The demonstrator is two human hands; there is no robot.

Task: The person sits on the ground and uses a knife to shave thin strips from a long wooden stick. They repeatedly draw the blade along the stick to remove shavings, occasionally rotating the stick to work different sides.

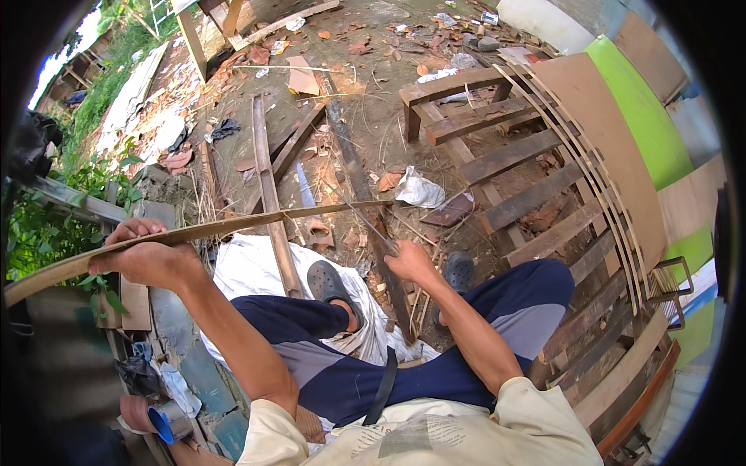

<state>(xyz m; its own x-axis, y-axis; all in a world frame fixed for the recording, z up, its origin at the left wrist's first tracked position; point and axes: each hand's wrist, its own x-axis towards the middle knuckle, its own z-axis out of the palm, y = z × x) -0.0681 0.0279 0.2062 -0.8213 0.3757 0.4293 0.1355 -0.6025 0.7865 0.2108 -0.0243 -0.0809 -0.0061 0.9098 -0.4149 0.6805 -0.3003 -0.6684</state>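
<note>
My left hand [151,256] is closed around a long, flat bamboo-like strip [256,220], which runs from the left edge across to the middle of the view. In my right hand [412,262] is a knife [367,220] with a long, narrow blade, its handle mostly hidden by my fingers. The blade slants up and to the left and crosses the strip near its far end; whether the two touch I cannot tell. Below the strip, a white sheet [245,268] lies on the ground around my left shoe [330,283].
A slatted wooden frame [513,155] stands at the right, with thin curved strips [602,182] resting over it beside a brown board [622,147]. A narrow plank [266,155] and a dark beam [346,147] lie ahead. Scraps and leaves litter the ground. A blue-rimmed cup [165,426] sits lower left.
</note>
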